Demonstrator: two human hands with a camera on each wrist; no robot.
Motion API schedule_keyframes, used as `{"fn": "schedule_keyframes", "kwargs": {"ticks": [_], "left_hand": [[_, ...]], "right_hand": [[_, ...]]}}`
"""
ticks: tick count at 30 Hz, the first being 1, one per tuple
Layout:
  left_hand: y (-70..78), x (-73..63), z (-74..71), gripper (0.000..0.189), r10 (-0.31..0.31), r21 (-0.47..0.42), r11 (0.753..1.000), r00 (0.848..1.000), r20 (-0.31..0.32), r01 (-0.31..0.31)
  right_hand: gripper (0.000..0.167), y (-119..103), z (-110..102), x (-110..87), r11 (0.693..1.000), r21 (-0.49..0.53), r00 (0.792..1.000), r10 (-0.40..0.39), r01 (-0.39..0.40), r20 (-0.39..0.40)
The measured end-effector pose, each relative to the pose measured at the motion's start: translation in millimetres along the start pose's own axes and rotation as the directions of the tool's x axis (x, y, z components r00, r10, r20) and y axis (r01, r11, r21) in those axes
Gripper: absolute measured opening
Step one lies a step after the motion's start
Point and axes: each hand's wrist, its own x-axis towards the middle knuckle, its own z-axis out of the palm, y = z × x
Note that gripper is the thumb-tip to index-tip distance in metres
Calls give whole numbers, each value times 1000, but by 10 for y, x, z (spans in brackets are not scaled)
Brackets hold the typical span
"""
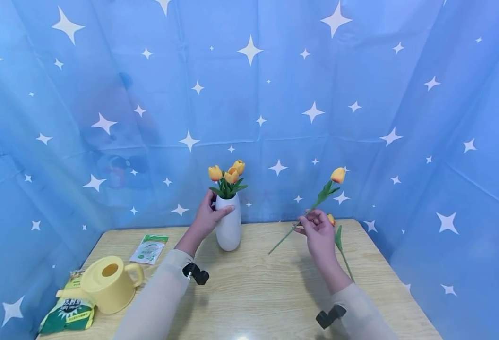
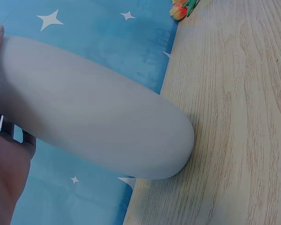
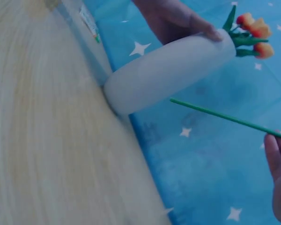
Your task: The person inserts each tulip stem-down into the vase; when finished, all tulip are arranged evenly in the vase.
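My left hand [image 1: 208, 215] grips a white vase [image 1: 229, 229] near its top, the thumb across its front. Upright on the table, the vase [image 2: 93, 108] holds several yellow-orange tulips [image 1: 231, 175] with green leaves. To the right, my right hand [image 1: 321, 236] pinches the stem of a single tulip [image 1: 338, 175]. This tulip leans, bloom up and to the right, its bare stem end pointing down toward the vase but apart from it. The right wrist view shows the green stem [image 3: 220, 115] below the vase's side. Another tulip [image 1: 339, 238] lies behind my right wrist, partly hidden.
At the table's left stands a yellow watering can [image 1: 112, 288], beside a green and yellow bag [image 1: 68, 314]. A small green-white packet [image 1: 149, 249] lies farther back. Behind the wooden table [image 1: 249, 293] hangs a blue star-patterned curtain [image 1: 275, 104].
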Motion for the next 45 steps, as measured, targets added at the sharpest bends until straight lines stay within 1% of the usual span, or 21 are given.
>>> {"fn": "schedule_keyframes", "kwargs": {"ticks": [6,9,11,13,16,18,23,29,34,39,41,45], "left_hand": [[2,-1,-5,69,25,2,1000,1000,2,-25],[3,4,-6,68,25,-5,1000,1000,4,-25],[2,7,-4,69,23,-12,1000,1000,6,-23],[2,8,-3,69,18,-15,1000,1000,8,-18],[9,2,-3,68,13,-16,1000,1000,7,-13],[18,-5,-5,67,15,-11,1000,1000,4,-15],[39,-22,-4,69,23,-5,1000,1000,6,-23],[26,-11,-4,68,18,-10,1000,1000,8,-18],[19,-9,4,68,0,-9,1000,1000,7,0],[41,-19,1,68,-5,-17,1000,1000,7,5],[47,-19,-2,68,2,-19,1000,1000,8,-2],[34,-10,-3,69,5,-12,1000,1000,7,-5]], "right_hand": [[39,-167,193,100,994,64,996,-91,91,2],[42,-255,304,176,986,81,989,-146,145,-6],[41,-304,376,219,980,93,984,-177,178,-16],[36,-349,453,249,974,106,979,-199,201,-32],[27,-412,572,271,966,136,975,-215,221,-59],[24,-455,650,276,959,162,972,-222,231,-72],[24,-563,845,297,940,214,964,-253,266,-87],[25,-658,1063,324,915,244,947,-305,321,-100],[24,-644,1203,333,910,241,941,-331,338,-73],[28,-600,1318,325,911,213,935,-352,353,-43],[30,-588,1358,316,911,191,930,-367,365,-22],[29,-555,1434,293,907,146,915,-402,394,31]]}}
